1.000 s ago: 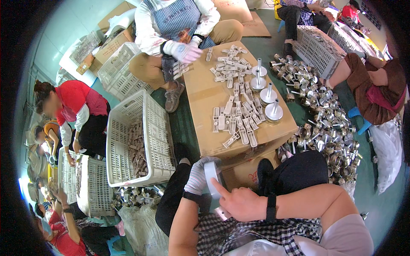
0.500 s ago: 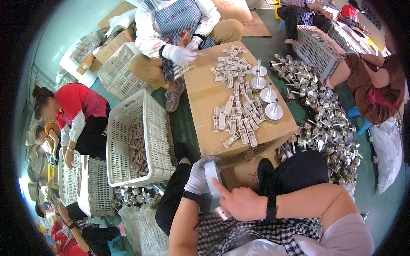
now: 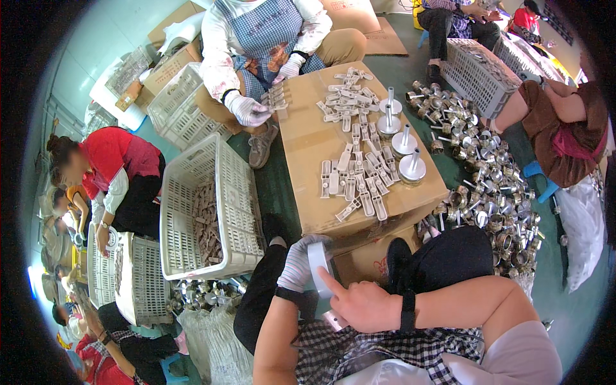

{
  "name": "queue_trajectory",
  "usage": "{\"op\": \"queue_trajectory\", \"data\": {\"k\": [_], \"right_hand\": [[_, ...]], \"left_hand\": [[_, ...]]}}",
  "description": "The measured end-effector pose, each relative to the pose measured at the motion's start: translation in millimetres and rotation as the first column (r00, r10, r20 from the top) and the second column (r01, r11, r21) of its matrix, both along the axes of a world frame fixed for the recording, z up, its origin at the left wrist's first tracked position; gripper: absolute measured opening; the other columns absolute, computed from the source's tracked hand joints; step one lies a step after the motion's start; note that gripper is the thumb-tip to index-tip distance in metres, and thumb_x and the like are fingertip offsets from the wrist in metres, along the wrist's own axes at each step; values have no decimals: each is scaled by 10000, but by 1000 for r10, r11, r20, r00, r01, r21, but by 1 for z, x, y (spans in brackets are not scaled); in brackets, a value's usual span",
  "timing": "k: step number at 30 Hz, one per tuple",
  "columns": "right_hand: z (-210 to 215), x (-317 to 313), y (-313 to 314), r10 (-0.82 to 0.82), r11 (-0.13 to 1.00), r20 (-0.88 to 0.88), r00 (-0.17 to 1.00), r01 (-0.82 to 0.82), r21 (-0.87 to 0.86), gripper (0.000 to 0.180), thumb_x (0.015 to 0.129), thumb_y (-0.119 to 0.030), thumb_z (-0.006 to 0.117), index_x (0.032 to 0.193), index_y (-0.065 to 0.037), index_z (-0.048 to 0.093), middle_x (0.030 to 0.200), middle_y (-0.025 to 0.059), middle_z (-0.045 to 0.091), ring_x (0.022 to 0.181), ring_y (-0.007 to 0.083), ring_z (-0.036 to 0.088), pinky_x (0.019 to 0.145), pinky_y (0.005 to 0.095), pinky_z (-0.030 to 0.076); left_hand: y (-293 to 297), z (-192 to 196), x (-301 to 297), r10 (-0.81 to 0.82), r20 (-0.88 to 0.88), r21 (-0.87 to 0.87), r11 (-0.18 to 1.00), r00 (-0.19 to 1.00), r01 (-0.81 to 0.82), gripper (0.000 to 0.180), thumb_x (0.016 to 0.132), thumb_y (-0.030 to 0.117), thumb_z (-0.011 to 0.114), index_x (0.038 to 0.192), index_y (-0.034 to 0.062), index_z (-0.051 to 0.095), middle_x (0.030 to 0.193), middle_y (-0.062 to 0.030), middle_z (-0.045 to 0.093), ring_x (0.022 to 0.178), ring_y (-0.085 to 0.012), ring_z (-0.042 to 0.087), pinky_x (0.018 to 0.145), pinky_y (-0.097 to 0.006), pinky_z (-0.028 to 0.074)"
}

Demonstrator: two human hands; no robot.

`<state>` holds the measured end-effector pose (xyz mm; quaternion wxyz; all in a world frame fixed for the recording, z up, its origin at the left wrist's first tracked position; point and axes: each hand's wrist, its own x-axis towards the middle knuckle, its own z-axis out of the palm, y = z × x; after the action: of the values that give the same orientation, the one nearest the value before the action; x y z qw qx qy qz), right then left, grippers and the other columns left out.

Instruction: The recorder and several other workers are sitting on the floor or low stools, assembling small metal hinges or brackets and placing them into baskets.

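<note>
In front of my lap, my left hand point(image 3: 298, 266), in a striped pale glove, is closed round a silver-white metal ring point(image 3: 318, 264). My bare right hand point(image 3: 366, 305) has its index fingertip against the ring's edge. Its other fingers curl round a short silver tube point(image 3: 334, 320), whose end sticks out below them; whether tube and ring are one piece I cannot tell. Just beyond, many grey lever-shaped plastic pieces point(image 3: 366, 186) lie on a cardboard box point(image 3: 308, 186). Several silver discs with upright stems point(image 3: 411, 168) stand along its right side.
A white crate point(image 3: 240, 224) of grey pieces stands to the left. Metal ring parts point(image 3: 494, 186) cover the floor to the right. Across the box, a co-worker's gloved hand point(image 3: 249, 110) is near a row of grey pieces point(image 3: 276, 97). A clear sack point(image 3: 215, 346) sits at lower left.
Across the box, the co-worker's hands have moved apart, one coming lower beside the row of grey pieces. My own hands and the ring stay almost where they were.
</note>
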<state>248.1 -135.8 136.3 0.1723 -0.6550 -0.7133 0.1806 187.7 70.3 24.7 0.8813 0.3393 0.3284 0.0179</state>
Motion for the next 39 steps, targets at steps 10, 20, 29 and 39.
{"op": "queue_trajectory", "data": {"k": [10,20,29,39], "right_hand": [[3,1,1,4,1000,-13,1000,-4,-29,172,759,-128,584,769,41,612,1378,411,266,584,313,643,566,429,541],[0,0,0,-2,1000,-16,1000,2,-18,178,767,-136,576,761,37,614,1378,410,270,583,310,646,557,423,540],[1,0,0,-3,1000,-3,1000,2,-5,176,775,-136,568,751,32,614,1376,408,279,580,304,645,555,411,540],[0,0,0,5,999,-4,1000,-5,-38,195,783,-162,594,761,32,597,1399,396,246,602,308,646,572,414,540]], "left_hand": [[0,-4,-2,6,43,92,996,999,-10,189,871,73,513,1003,-4,625,896,-113,637,777,-213,623,697,-321,558],[4,-4,-5,-49,51,50,998,997,46,187,841,-14,531,1001,-10,625,942,-100,626,806,-200,611,745,-327,554],[-2,-1,-1,-26,-9,182,983,1000,27,200,873,96,492,964,-17,629,871,-109,651,748,-210,611,702,-328,519],[-3,4,-1,-49,13,183,982,999,46,206,871,56,506,1028,8,631,854,-92,641,717,-177,626,651,-266,547]]}}
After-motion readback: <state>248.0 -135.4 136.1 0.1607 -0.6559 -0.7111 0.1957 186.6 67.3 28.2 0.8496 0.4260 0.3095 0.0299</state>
